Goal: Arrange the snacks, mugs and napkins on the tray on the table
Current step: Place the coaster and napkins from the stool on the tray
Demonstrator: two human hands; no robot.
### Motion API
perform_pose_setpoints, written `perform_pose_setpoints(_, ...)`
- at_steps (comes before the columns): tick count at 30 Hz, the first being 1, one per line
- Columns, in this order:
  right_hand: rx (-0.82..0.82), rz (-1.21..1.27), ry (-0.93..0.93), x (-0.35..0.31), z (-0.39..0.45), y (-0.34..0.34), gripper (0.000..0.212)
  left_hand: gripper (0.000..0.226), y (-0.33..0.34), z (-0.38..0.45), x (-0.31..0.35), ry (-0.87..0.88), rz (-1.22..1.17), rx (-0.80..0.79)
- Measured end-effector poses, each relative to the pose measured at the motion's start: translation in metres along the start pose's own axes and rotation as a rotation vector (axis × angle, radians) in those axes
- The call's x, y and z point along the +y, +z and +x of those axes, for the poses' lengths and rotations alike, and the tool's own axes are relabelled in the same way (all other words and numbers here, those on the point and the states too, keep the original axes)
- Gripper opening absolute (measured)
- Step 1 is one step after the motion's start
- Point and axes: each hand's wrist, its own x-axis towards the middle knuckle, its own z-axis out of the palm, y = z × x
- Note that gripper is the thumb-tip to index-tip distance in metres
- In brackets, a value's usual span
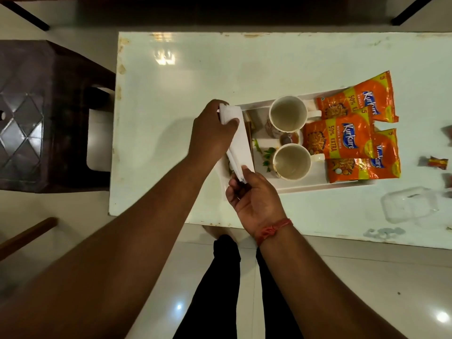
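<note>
White rectangular tray (288, 190) on the pale table. Two cream mugs stand upright and empty in its middle, far mug (288, 113) and near mug (292, 162), handles pointing right. Three orange Kurkure snack packets (342, 140) lie flat and overlapping at the right end. Folded white napkins (238, 140) held above the left end, gripped at both ends.

You've got both hands on the white napkins (238, 140) over the left end of the tray (318, 188), your left hand (214, 133) pinching the far end and your right hand (254, 199) the near end. Two empty mugs (288, 113) sit in the middle of the tray, handles pointing right at three orange Kurkure packets (342, 138) overlapping at that end.
</note>
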Motion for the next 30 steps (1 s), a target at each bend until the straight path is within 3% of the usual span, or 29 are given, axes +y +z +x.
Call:
perform_pose_setpoints(3, 0.068, 0.130, 0.044, 0.005, 0.004, -0.002, 0.028, 0.041, 0.009, 0.015, 0.003, 0.139, 0.260, -0.074)
perform_pose_setpoints(11, 0.161, 0.165, 0.060, 0.008, 0.021, -0.006, 0.011, 0.035, 0.024, 0.034, 0.011, 0.236, 0.643, -0.167)
perform_pose_setpoints(30, 0.142, 0.029, 0.057, 0.006, 0.031, -0.028, 0.012, 0.025, 0.033, 0.039, -0.005, 0.121, 0.540, -0.226)
